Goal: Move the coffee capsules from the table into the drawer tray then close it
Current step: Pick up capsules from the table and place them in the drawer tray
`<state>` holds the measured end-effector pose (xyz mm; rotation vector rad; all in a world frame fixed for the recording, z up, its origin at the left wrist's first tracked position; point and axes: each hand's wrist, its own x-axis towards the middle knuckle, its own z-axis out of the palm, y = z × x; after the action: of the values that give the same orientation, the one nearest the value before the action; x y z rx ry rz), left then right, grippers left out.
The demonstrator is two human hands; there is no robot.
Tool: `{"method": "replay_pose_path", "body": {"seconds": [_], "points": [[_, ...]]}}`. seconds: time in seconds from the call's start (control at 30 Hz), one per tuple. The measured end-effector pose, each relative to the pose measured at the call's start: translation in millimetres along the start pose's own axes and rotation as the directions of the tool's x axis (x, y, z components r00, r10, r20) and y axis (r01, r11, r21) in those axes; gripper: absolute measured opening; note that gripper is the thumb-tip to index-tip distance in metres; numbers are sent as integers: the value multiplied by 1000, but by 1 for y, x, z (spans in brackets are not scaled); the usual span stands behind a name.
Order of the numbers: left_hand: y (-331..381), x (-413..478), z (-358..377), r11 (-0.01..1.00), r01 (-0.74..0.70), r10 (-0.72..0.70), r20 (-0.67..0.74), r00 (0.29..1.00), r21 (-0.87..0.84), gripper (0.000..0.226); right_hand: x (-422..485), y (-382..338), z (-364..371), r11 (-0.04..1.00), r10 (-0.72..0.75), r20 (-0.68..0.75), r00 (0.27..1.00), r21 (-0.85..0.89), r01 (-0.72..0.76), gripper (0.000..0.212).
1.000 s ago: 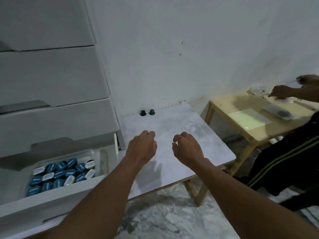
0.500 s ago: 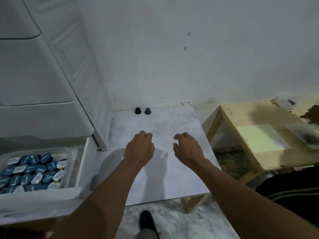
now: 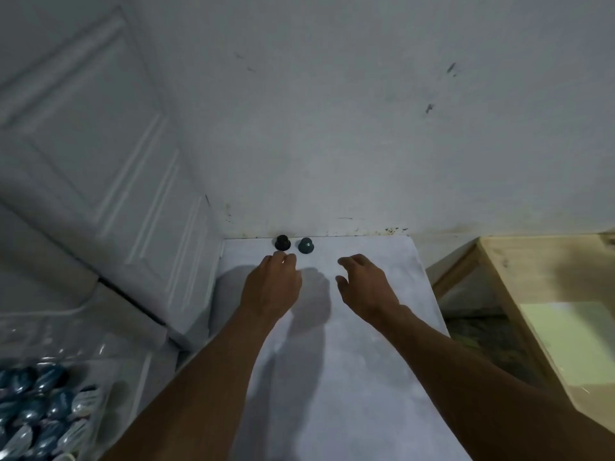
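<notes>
Two coffee capsules stand upside down at the far edge of the white table, against the wall: a black capsule and a teal capsule to its right. My left hand reaches forward, its fingertips just short of the black capsule, holding nothing. My right hand hovers to the right of the teal capsule with fingers loosely spread and empty. At the bottom left the open drawer holds a clear tray filled with several blue and silver capsules.
A white drawer cabinet stands left of the table, its side close to the black capsule. The wall backs the table. A wooden side table with a pale green sheet sits to the right.
Both hands have moved forward across the table toward the two capsules. The view has swung right and closer; the other person at the wooden table is out of view.
</notes>
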<state>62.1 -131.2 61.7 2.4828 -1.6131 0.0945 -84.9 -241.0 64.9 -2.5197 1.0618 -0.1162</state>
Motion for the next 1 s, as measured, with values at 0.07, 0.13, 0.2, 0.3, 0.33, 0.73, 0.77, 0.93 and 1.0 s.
{"method": "replay_pose_path", "body": {"seconds": [0.07, 0.13, 0.2, 0.3, 0.33, 0.73, 0.77, 0.93, 1.0], "points": [[-11, 19, 8, 998, 55, -55, 39, 998, -12, 22, 25, -4, 8, 1000, -7, 19, 1000, 2, 7, 38], [-20, 35, 20, 991, 120, -114, 95, 989, -65, 33, 47, -8, 16, 1000, -2, 49, 999, -1, 2, 38], [-29, 49, 34, 990, 104, -98, 62, 993, -95, 37, 69, -11, 25, 1000, -5, 75, 997, 10, 4, 36], [-41, 74, 52, 982, 126, -114, 87, 990, -138, 33, 103, -15, 40, 999, -9, 96, 995, 34, 5, 36], [-43, 81, 56, 981, 127, -113, 107, 988, -145, 30, 112, -17, 43, 999, -18, 99, 995, 40, 14, 35], [-59, 114, 94, 983, 126, -93, 235, 968, -132, 22, 158, -15, 82, 999, -40, 147, 988, 30, 36, 31], [-59, 115, 95, 983, 125, -90, 238, 967, -137, 23, 158, -15, 82, 999, -38, 145, 989, 39, 33, 31], [-57, 111, 93, 966, 169, -116, 253, 960, -198, 29, 155, -15, 78, 998, -6, 163, 987, 69, -5, 21], [-53, 106, 87, 952, 213, -147, 278, 949, -221, 39, 150, -14, 73, 996, 17, 186, 982, 79, -32, 13]]}}
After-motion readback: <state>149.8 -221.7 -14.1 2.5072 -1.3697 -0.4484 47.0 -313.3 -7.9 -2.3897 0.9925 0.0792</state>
